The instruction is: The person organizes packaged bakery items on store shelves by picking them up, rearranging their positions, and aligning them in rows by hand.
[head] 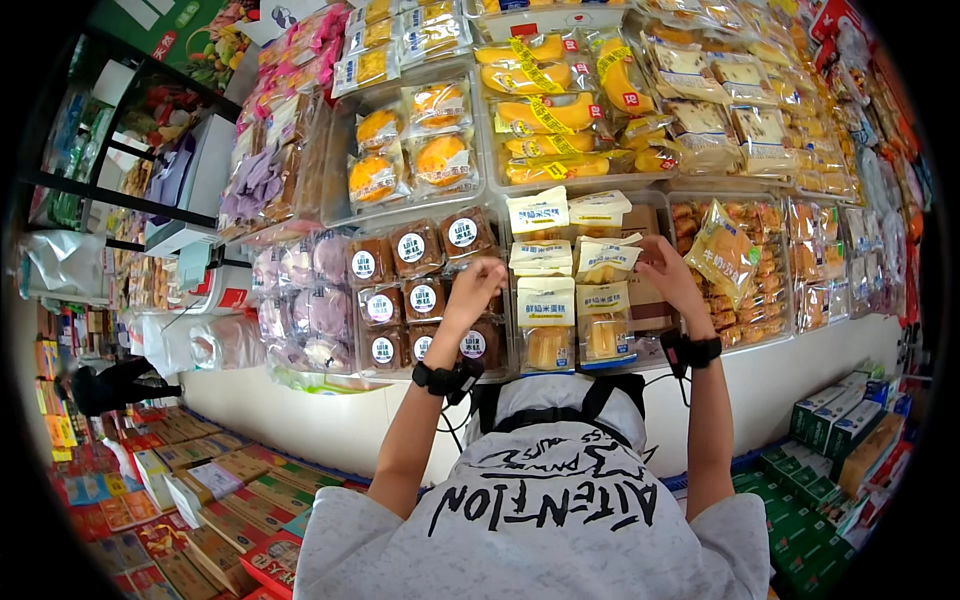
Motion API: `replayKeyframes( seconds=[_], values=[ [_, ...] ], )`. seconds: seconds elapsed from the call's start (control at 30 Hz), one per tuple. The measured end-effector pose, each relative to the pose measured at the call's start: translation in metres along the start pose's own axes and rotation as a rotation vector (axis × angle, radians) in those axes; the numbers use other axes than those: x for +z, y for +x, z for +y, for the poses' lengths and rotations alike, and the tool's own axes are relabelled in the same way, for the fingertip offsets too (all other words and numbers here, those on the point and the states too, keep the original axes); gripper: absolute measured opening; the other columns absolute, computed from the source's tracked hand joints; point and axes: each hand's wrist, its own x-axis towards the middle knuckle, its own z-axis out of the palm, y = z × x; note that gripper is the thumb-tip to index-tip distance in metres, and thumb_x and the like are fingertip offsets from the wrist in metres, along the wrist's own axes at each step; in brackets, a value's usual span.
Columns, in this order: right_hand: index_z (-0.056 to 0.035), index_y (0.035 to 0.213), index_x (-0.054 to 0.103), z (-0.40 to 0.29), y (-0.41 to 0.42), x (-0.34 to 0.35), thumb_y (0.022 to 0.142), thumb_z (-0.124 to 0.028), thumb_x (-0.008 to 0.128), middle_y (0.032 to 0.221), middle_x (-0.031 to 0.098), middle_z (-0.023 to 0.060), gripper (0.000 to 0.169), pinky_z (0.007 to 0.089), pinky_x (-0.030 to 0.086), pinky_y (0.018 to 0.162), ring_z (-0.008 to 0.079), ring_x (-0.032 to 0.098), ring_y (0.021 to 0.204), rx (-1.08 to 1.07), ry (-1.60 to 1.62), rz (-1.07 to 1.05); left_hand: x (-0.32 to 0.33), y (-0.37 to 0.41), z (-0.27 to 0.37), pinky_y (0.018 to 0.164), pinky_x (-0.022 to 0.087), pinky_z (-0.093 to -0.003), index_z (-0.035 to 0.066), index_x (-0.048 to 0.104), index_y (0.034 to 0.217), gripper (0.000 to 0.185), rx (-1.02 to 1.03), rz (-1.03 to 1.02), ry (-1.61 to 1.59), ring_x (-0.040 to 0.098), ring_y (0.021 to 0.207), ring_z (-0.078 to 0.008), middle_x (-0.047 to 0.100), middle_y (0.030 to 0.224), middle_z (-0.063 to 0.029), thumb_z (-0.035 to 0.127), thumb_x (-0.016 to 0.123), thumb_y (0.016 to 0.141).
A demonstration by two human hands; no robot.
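Observation:
My left hand (474, 291) hovers over a clear tray of brown cakes with round white labels (412, 247). Its fingers curl loosely, with nothing visible in them. To the right of it, a tray holds pale cakes in clear-fronted pouches with white tops (545, 330), in two columns. Beside the right column is my right hand (667, 271), fingers bent and apart. Its fingertips come close to the top of one tilted pouch (606, 256); contact is unclear. Under that hand, brown cardboard (646, 307) shows in the tray.
Beyond are trays of round orange-topped buns (441, 159) and banana-shaped packs (544, 116). Purple-wrapped cakes (319, 315) lie left; a loose bread packet (724, 251) tops the tray at right. Stacked cartons (225, 480) stand lower left, green boxes (795, 517) lower right. A person (105, 386) stands far left.

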Motion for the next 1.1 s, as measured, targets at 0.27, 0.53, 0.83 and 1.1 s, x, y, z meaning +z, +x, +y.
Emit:
replayKeyframes(
  seconds=[0.27, 0.53, 0.83, 1.1],
  values=[
    [0.0033, 0.1, 0.051, 0.013, -0.002, -0.016, 0.085, -0.027, 0.057, 0.077, 0.056, 0.0056, 0.034, 0.0257, 0.045, 0.058, 0.0119, 0.055, 0.069, 0.454, -0.135, -0.146, 0.016, 0.005, -0.015, 0.067, 0.046, -0.0264, 0.0, 0.044, 0.1, 0.035, 0.107, -0.113, 0.258, 0.055, 0.079, -0.0141, 0.053, 0.087, -0.0074, 0.021, 0.066, 0.081],
    [-0.0007, 0.084, 0.056, 0.016, -0.05, 0.017, 0.081, -0.016, 0.063, 0.071, 0.055, -0.0005, 0.017, 0.0217, 0.042, 0.058, 0.0066, 0.05, 0.065, 0.441, 0.179, -0.218, 0.024, -0.013, -0.019, 0.062, 0.045, -0.0255, 0.0, 0.049, 0.093, 0.032, -0.034, -0.04, 0.212, 0.054, 0.069, -0.0121, 0.056, 0.079, -0.0056, 0.018, 0.069, 0.077],
    [-0.0036, 0.091, 0.044, 0.025, -0.034, 0.005, 0.081, -0.012, 0.06, 0.087, 0.056, 0.0045, 0.02, 0.0222, 0.042, 0.061, 0.0077, 0.051, 0.076, 0.172, 0.113, -0.192, 0.042, -0.008, -0.01, 0.058, 0.043, -0.0248, -0.001, 0.05, 0.096, 0.032, 0.26, 0.103, 0.267, 0.051, 0.069, -0.011, 0.054, 0.082, -0.0071, 0.012, 0.07, 0.074],
    [0.0023, 0.093, 0.057, 0.018, -0.033, 0.018, 0.077, -0.017, 0.067, 0.087, 0.057, 0.0044, 0.027, 0.0236, 0.045, 0.062, 0.0097, 0.054, 0.077, 0.369, 0.073, -0.336, 0.028, -0.002, -0.02, 0.053, 0.038, -0.0246, -0.002, 0.051, 0.073, 0.021, 0.219, 0.035, 0.313, 0.042, 0.057, -0.0073, 0.047, 0.061, -0.0028, 0.009, 0.069, 0.074]
  ],
)
